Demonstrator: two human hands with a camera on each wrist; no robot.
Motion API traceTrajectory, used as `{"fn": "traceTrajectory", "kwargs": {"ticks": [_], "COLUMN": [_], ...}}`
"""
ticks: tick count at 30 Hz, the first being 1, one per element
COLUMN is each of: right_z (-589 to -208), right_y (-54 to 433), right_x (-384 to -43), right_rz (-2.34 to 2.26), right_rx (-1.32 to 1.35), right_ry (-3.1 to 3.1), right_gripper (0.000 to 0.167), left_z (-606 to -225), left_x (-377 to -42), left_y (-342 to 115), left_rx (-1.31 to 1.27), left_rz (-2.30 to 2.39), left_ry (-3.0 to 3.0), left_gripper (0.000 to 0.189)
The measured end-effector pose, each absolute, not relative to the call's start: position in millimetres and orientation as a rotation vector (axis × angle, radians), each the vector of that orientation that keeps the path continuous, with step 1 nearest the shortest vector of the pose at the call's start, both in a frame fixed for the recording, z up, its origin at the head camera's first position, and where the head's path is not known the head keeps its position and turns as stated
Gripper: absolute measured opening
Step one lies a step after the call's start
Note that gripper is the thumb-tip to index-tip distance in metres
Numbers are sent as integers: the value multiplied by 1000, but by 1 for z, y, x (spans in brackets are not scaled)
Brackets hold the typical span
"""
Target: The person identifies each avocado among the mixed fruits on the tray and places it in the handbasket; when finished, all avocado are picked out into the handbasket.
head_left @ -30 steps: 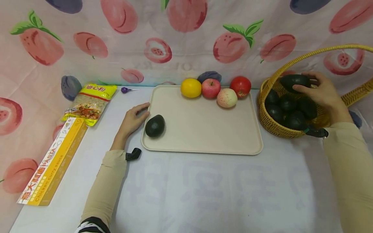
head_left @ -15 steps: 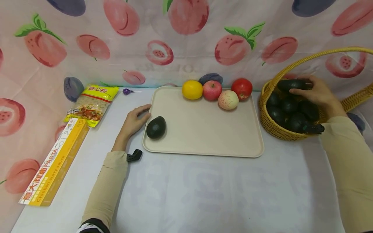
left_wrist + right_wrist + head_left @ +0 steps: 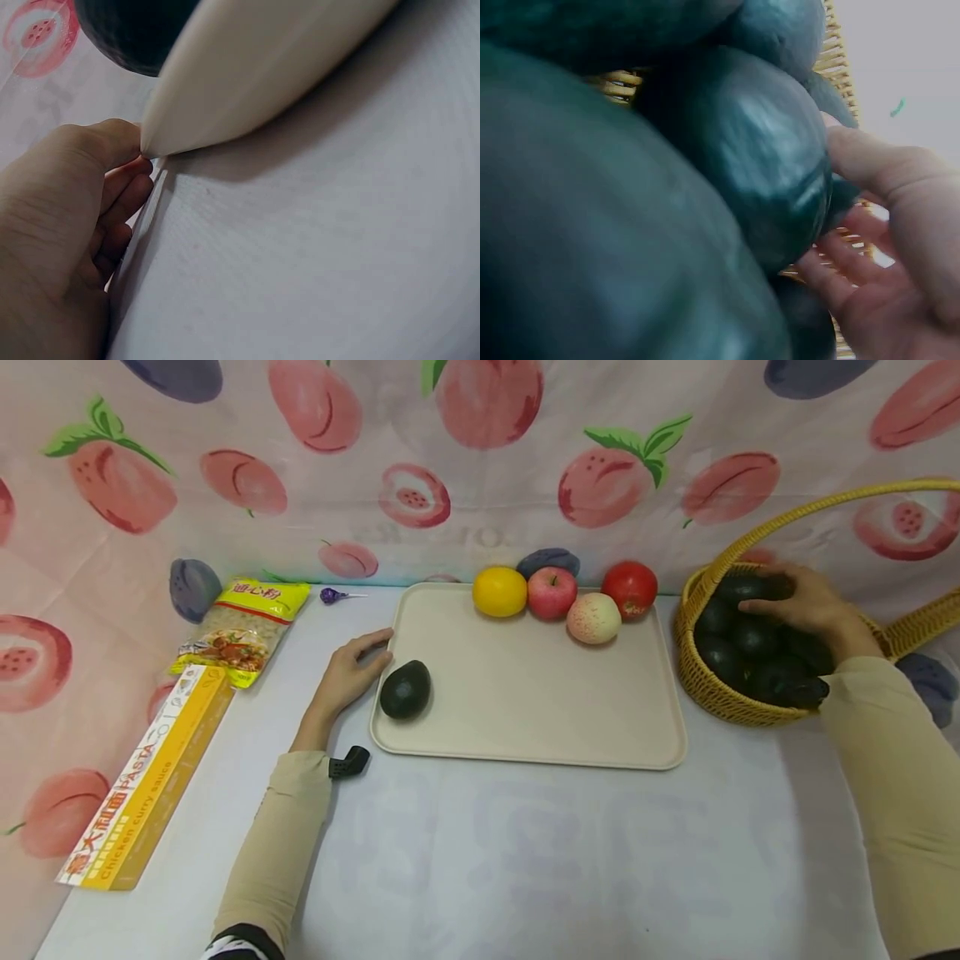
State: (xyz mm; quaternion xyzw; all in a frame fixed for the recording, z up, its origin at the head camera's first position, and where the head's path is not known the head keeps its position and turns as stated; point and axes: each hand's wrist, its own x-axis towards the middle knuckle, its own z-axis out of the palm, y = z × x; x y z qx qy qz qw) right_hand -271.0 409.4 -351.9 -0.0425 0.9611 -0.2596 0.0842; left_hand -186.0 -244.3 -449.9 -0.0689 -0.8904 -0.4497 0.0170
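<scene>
In the head view my right hand [image 3: 806, 602] is inside the wicker basket [image 3: 720, 693], its fingers and thumb about a dark green avocado [image 3: 742, 587]. Close up in the right wrist view, the thumb and fingers of that hand [image 3: 885, 217] are at the side of an avocado [image 3: 742, 157]; how firmly they grip is hard to see. More avocados [image 3: 753, 635] fill the basket. My left hand [image 3: 348, 672] rests by the left edge of the beige tray [image 3: 525, 710], thumb and fingertips touching its rim. One avocado [image 3: 405, 690] lies on the tray near that hand.
Along the tray's back edge sit a lemon [image 3: 499, 592], an apple [image 3: 552, 592], a peach [image 3: 594, 618] and a red round fruit [image 3: 630, 588]. At left are a pasta bag [image 3: 243, 631], a long pasta box [image 3: 146, 785] and a purple lollipop [image 3: 332, 596]. The basket handle [image 3: 817, 510] arches high.
My right hand has lowered the avocado from above the basket's contents down among the other avocados. The left hand has stayed at the tray's edge. The whole view has shifted slightly.
</scene>
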Motion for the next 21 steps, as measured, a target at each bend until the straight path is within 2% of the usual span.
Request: {"fn": "traceTrajectory", "kwargs": {"ticks": [11, 21], "right_z": [-356, -354], "right_y": [405, 407], "right_x": [-269, -264], "right_rz": [-830, -829], "right_rx": [-139, -97], "right_ry": [2857, 2781], "right_gripper": [72, 78], "left_z": [-447, -449], "left_x": [-186, -184], "left_y": [-244, -243], "left_rx": [-210, -240], "left_rz": [-1393, -1379], "left_ry": [-2763, -2767], "left_gripper": [44, 45]}}
